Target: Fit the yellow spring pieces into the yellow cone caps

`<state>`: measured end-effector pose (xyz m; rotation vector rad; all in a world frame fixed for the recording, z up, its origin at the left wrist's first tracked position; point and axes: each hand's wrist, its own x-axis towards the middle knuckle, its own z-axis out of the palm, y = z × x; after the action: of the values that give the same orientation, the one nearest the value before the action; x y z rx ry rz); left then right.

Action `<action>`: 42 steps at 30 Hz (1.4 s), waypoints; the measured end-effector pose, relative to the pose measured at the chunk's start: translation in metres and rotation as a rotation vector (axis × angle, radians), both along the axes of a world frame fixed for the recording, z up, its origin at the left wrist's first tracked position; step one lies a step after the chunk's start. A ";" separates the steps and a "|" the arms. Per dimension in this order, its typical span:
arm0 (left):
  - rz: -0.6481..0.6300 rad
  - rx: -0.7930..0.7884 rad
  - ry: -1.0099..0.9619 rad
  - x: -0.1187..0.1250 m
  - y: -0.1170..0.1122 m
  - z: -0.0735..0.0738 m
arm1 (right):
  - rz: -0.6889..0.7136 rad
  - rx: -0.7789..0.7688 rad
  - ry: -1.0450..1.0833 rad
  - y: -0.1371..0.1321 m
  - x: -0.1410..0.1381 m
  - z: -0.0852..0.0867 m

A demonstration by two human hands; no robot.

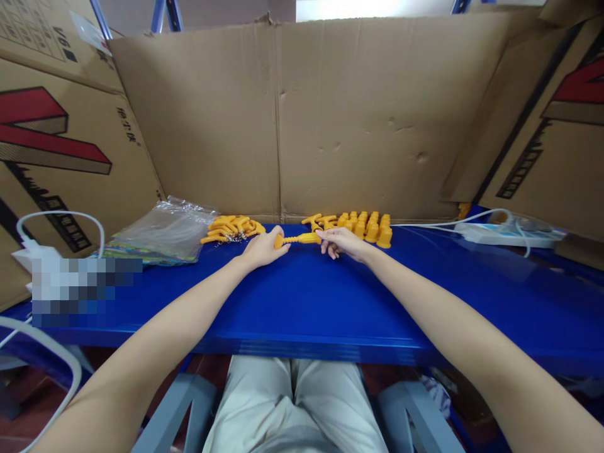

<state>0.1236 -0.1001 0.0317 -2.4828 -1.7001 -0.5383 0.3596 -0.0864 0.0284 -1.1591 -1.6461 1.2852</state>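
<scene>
- Grasping with both hands: left hand [262, 250] closed on one end of a yellow piece [309, 238], right hand [348, 242] pinching the other end between thumb and fingers.
- Location of piece: roughly level over the blue table [302, 302], in front of the cardboard panel [353, 119].
- Before the panel's left half: plastic bags [163, 233], then piled yellow parts [231, 226] with small chains, near the left hand.
- Before its right half: yellow cups [372, 228] in rows, near the right hand.
- At its right end: white power strip [495, 234].
</scene>
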 end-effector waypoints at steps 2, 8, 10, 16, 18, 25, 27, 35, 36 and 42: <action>0.000 -0.005 -0.003 0.000 0.000 0.001 | 0.000 0.007 -0.026 0.001 0.000 -0.001; -0.011 -0.011 -0.027 0.000 0.001 0.000 | -0.031 0.312 -0.118 0.006 -0.001 -0.007; -0.020 -0.012 -0.039 -0.001 0.002 -0.001 | -0.044 0.532 -0.178 0.008 -0.002 -0.009; -0.066 -0.019 -0.068 -0.001 0.002 -0.002 | -0.003 0.695 -0.248 0.011 -0.005 -0.013; -0.070 -0.010 -0.069 -0.001 0.002 -0.002 | -0.005 0.637 -0.231 0.011 -0.006 -0.013; -0.056 0.037 -0.031 0.000 -0.001 -0.001 | 0.012 0.365 -0.036 0.003 -0.012 -0.003; -0.046 0.046 -0.011 0.001 -0.003 0.000 | 0.013 0.313 -0.026 0.000 -0.012 0.000; -0.025 0.095 0.069 0.003 -0.009 0.004 | -0.001 0.024 0.093 -0.008 -0.016 0.005; -0.026 0.098 0.068 0.004 -0.009 0.005 | -0.011 -0.015 0.101 -0.008 -0.017 0.005; -0.030 0.074 0.047 0.004 -0.006 0.004 | 0.018 -0.020 0.139 -0.008 -0.017 0.004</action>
<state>0.1278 -0.1065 0.0354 -2.4530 -1.5994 -0.5315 0.3427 -0.0948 0.0322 -1.0444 -1.5486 1.3657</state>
